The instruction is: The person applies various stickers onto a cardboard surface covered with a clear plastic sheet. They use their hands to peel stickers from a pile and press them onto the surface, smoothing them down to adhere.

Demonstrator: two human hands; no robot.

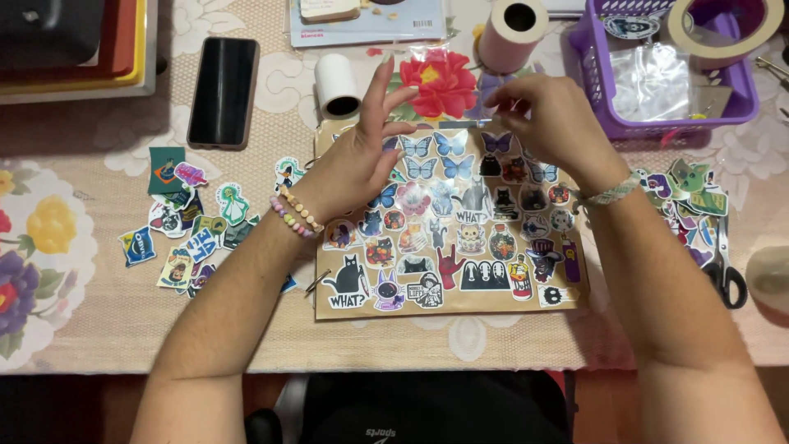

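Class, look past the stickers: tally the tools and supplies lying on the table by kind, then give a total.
Rolls: 3 (white, pink, tape ring)
Phone: 1
Basket: 1
Scissors: 1
Sticker board: 1
Total: 7

Bare tablecloth (99, 329) lies open below the sticker pile (193, 230), while rolls (337, 85), phone (223, 92) and purple basket (604, 90) crowd the far edge.

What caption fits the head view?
Left hand and right hand hover over a sticker-covered brown notebook, loose stickers alongside.
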